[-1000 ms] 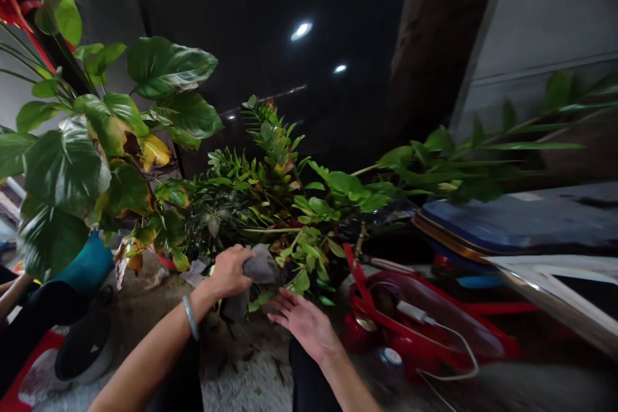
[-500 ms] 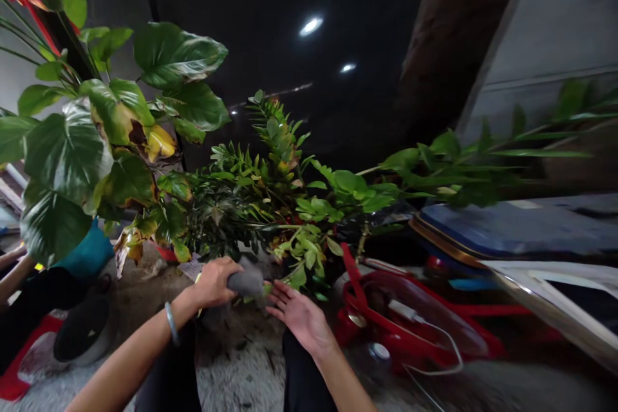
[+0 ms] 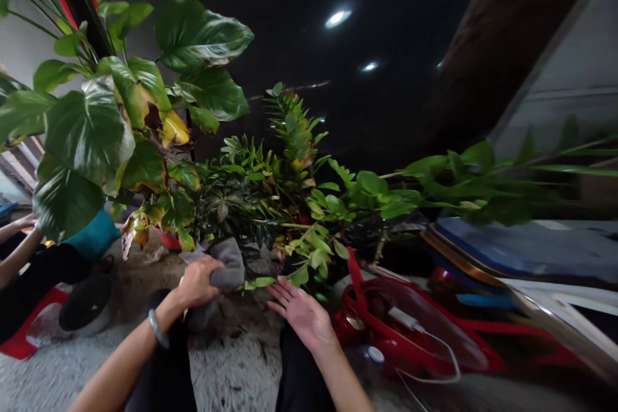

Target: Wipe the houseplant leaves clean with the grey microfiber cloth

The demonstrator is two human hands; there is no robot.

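My left hand, with a pale bangle at its wrist, is closed on a bunched grey cloth. Palm up, my right hand has its fingers stretched out beneath the tip of a low leafy branch. A narrow green leaf lies at its fingertips; whether they touch it I cannot tell. This branch belongs to a potted plant with light green leaves, just beyond my hands. The cloth is a short gap to the left of the leaf.
A red basket holding a white charger and cable stands at the right. Beyond it lies a blue-grey case. A large-leaved plant rises at the left, above a dark bucket and another person's arm.
My left hand has moved left with the grey cloth, away from the leaf tip and my right hand. My right hand stays palm up by the leaf. The view has shifted slightly.
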